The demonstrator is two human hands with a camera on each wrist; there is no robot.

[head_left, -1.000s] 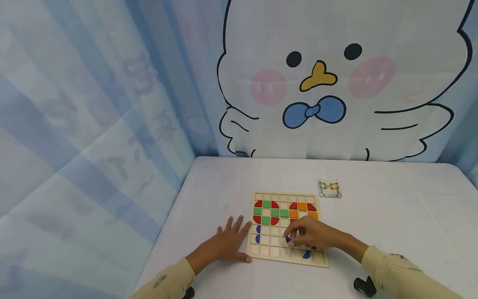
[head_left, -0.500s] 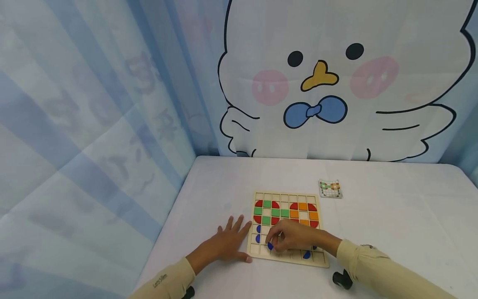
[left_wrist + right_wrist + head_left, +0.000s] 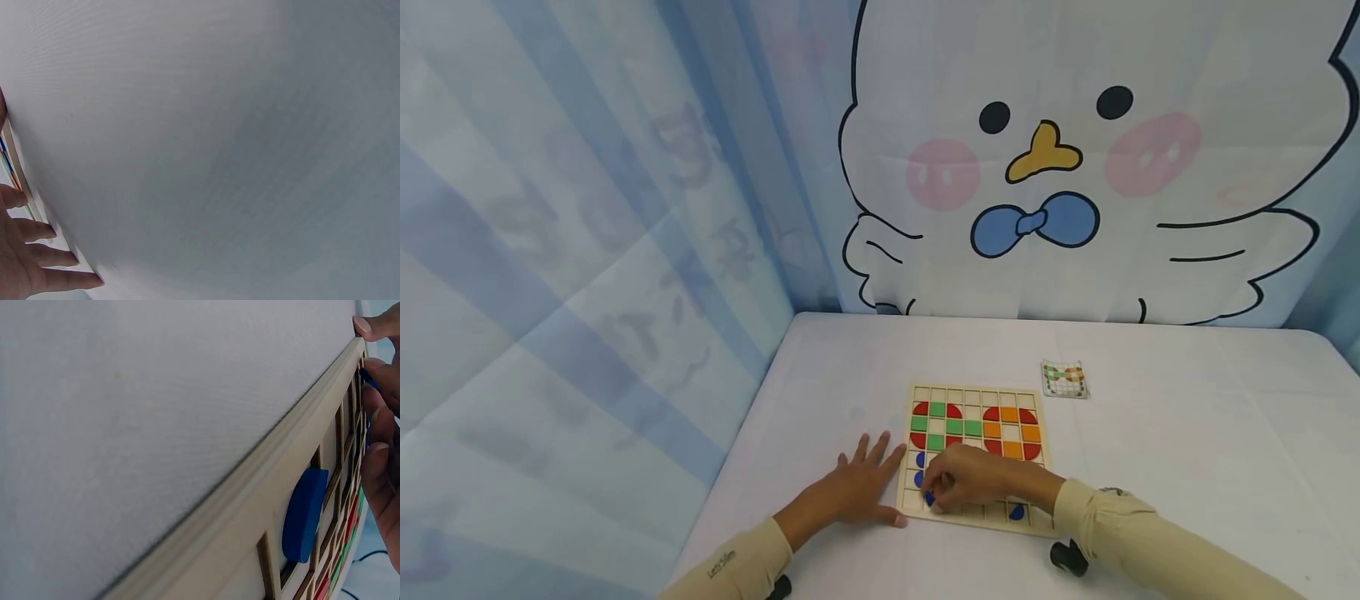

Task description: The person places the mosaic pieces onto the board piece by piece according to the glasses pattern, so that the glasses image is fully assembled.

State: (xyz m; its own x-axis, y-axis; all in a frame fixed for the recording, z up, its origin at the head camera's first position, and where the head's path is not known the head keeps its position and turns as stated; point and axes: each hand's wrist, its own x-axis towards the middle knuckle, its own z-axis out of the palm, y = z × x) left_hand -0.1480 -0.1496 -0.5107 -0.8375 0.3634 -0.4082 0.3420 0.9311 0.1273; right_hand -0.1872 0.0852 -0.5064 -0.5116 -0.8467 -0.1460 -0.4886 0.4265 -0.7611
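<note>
A square wooden grid board lies on the table with red, green and orange pieces in its upper rows. Over its lower left cells, my right hand pinches a blue piece between thumb and fingers; the right wrist view shows it as a blue sliver at the fingertips. Just above it, two blue half-round pieces sit in the leftmost column. Another blue piece rests tilted in a cell near the front edge. My left hand lies spread, fingertips and thumb at the board's left edge.
Behind the board's right corner lies a small pattern card printed with a coloured grid. White cloth covers the table. A curtain with a cartoon animal hangs at the back, and a blue-white curtain on the left.
My right hand has moved left across the board, carrying the blue piece from the middle to the lower left cells. The left hand stays in place.
</note>
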